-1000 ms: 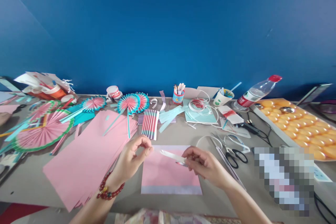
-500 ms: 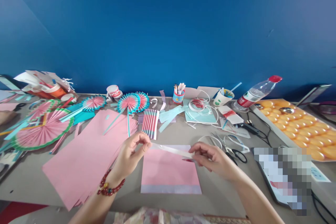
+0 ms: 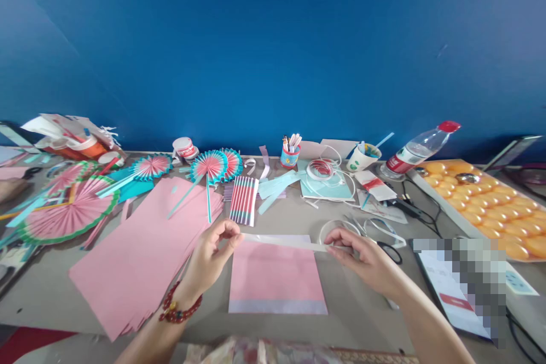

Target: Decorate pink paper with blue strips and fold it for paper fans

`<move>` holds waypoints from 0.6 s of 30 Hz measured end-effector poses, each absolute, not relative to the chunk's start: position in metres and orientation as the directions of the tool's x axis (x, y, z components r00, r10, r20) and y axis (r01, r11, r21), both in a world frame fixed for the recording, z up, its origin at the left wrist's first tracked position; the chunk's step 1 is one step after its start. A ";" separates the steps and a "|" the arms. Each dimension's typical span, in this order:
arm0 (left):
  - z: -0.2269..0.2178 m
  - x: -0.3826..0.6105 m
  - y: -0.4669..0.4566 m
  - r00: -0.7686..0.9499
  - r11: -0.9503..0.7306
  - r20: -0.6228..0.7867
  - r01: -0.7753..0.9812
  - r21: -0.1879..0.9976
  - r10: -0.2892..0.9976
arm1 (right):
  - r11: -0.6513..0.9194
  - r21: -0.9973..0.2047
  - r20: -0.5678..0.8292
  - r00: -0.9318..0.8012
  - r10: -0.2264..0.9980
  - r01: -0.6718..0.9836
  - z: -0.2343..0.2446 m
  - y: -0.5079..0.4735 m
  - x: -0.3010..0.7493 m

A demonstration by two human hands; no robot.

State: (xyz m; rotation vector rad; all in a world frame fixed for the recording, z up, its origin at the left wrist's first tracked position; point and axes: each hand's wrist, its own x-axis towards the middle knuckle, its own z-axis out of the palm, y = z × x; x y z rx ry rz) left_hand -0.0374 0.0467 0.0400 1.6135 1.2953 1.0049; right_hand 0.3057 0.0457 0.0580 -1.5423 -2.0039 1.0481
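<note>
White tape strip [image 3: 284, 241], in the head view, drawn nearly straight between both hands, over the far edge of a lilac-bordered pink sheet [image 3: 275, 278]. Pinched at one end by the left hand [image 3: 213, 259], fingers closed thumb to forefinger; pinched at the other by the right hand [image 3: 360, 256], fingers likewise together at the tips, beyond the sheet's right edge. Flat on the bench [image 3: 350, 318] beneath: the sheet, unfolded. Already pleated, just beyond the left hand: a striped paper piece [image 3: 244, 200]. Assembled too, farther back: a pink-and-blue rosette fan [image 3: 209, 166]. Judging from this, strip extended but seemingly not yet pressed down; hard to tell whether touching the paper anywhere. Compared with one second ago: no longer short, slanted and free at the left end. Compared with half a second ago: longer, with the right hand farther right and the left nearly in place.
</note>
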 end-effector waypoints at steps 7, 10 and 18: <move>0.012 -0.036 0.037 0.111 -0.014 -0.039 0.438 0.899 0.993 | 0.252 -0.359 0.120 -0.224 0.967 0.899 0.036 0.024 0.300; 0.002 -0.034 0.034 0.117 -0.040 -0.020 0.487 0.872 0.993 | 0.300 -0.225 0.238 -0.246 0.940 0.927 0.019 0.017 0.292; -0.013 -0.040 0.034 0.117 -0.166 0.119 0.607 0.777 0.986 | 0.317 -0.199 0.267 -0.260 0.928 0.927 0.014 0.018 0.272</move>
